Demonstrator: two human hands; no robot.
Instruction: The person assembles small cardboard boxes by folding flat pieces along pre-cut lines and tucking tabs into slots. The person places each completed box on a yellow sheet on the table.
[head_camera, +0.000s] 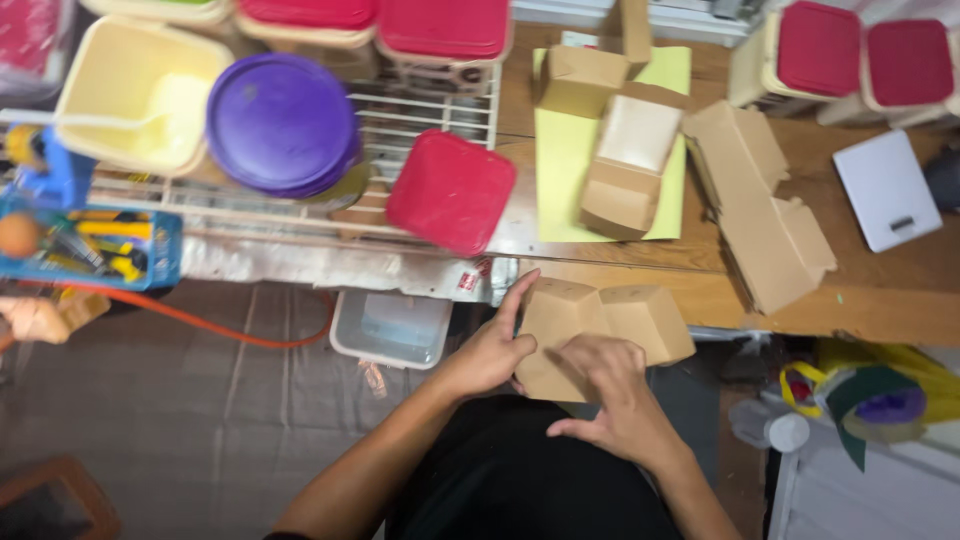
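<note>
1. Head view, nearest the body at six o'clock: a brown cardboard box (600, 330), hinged open into two connected trays, is held above the lap, just short of the table edge.
2. The left hand (492, 352) is clamped on the box's left wall, thumb raised along the upper corner and fingers pressed flat against the side.
3. The right hand (612, 398) is laid over the near face of the box, fingers bent and pressed onto a panel; nothing is pinched between the fingertips as far as can be seen, though motion blur hides detail.
4. The step in hand is judged to be the forming of the box, with a wall or flap being pushed into shape. The next move would seem to call for the left side to be kept braced while the panel is seated squarely, so that the card is not creased.
5. Further out, at twelve o'clock, a second folded box (628, 160) is seen lying on a yellow sheet (560, 150) on the wooden table (880, 290).
6. At one o'clock, a long unfolded carton (765, 215) is lying beside a white tablet-like slab (885, 190).
7. At eleven o'clock, a red lid (452, 190) and a purple lid (282, 125) are resting on a wire rack (420, 110).
</note>
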